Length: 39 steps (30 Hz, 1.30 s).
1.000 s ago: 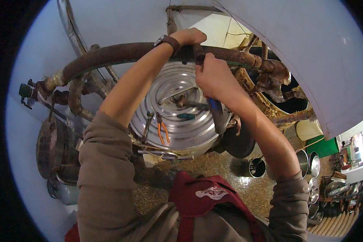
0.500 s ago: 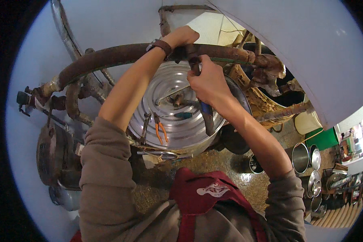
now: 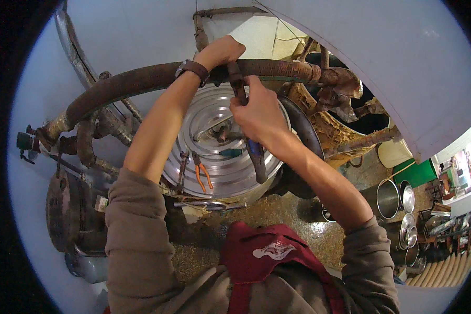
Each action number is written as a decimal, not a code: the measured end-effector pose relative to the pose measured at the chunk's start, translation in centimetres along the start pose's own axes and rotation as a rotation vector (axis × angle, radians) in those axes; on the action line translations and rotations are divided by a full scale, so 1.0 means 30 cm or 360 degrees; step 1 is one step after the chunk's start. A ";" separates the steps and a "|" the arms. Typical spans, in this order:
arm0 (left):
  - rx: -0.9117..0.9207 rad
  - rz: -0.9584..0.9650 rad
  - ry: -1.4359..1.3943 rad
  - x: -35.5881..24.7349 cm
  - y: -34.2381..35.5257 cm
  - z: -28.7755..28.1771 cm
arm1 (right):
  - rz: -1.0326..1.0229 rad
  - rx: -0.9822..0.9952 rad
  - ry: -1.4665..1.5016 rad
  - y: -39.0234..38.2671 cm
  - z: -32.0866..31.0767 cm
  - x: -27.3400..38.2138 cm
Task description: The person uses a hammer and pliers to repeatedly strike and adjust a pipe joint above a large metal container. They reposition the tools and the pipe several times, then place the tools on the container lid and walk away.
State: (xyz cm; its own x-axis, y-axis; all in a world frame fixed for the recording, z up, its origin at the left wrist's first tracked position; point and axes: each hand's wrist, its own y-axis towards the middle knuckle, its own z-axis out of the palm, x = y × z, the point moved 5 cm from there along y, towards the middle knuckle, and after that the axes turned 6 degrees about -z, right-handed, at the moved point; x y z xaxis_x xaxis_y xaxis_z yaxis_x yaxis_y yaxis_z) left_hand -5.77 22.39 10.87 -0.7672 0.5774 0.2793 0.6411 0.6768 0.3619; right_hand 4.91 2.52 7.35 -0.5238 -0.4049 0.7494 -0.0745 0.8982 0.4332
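Right hand (image 3: 260, 112): closed round a blue-and-dark tool (image 3: 256, 162), above the ringed lid (image 3: 235, 180)
Left hand (image 3: 221, 52): at the thick pipe (image 3: 125, 81) beyond the lid; grip hidden, cannot tell
Lid: carries pliers (image 3: 202, 175)
Floor (image 3: 282, 209): shiny, lid's near side
Pots (image 3: 387, 201): right of lid

We see a pale, bluish wall (image 3: 136, 31) at the back and left, and a broad white panel (image 3: 392, 68) slanting across the upper right. Below us, the brown, mottled floor (image 3: 199, 246) gleams with reflected light. Toward our right, metal pots (image 3: 388, 200) stand near a green bin (image 3: 423, 180), before a brightly lit area.
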 end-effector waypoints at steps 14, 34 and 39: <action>0.0299 0.0061 -0.0132 0.047 0.053 0.052 | 0.0345 0.0456 0.0296 0.011 0.010 -0.006; 0.0260 0.0114 -0.0863 -0.306 0.323 0.049 | 0.0706 0.0627 0.0430 0.048 -0.477 -0.091; 0.0400 0.0173 -0.1227 -0.274 0.341 0.131 | 0.0731 0.0646 0.0245 0.005 -0.469 -0.063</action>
State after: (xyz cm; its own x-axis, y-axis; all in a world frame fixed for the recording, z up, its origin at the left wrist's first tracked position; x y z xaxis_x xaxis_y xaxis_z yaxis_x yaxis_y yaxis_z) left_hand 7.18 26.36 8.77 -0.5298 0.7355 -0.4222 0.7667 0.6282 0.1323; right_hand 17.84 1.01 13.04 -0.4528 0.0443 0.8905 -0.2029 0.9675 -0.1513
